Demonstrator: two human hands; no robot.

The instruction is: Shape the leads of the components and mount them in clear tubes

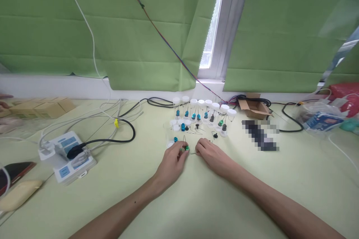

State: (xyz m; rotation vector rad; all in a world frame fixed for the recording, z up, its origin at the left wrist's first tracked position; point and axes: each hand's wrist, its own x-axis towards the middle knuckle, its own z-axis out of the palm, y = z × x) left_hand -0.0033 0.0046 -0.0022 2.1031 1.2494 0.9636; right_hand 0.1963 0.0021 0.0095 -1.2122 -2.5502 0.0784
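Observation:
My left hand [173, 160] pinches a small shiny green metal part [187, 148] between thumb and fingers, low over the table. A thin bent wire [184, 139] stands up beside its fingertips. Closed fingers on my right hand [211, 154] hold a thin metal rod [193, 153] that points left toward the green part. Just beyond the hands lie a blue metal part [183, 127], a black knob-like piece [215, 135] and several thin bent rods [198, 130]. Behind them is a row of clear vials with white caps [208, 102], holding blue, green and dark parts.
A white power strip [74, 171] with plugs and cables sits left. An open cardboard box [254, 108] stands at the back right, near a plastic bag [319, 117]. Small tan boxes [50, 108] and another person's hand [4, 101] are far left. Green blinds [151, 44] hang behind.

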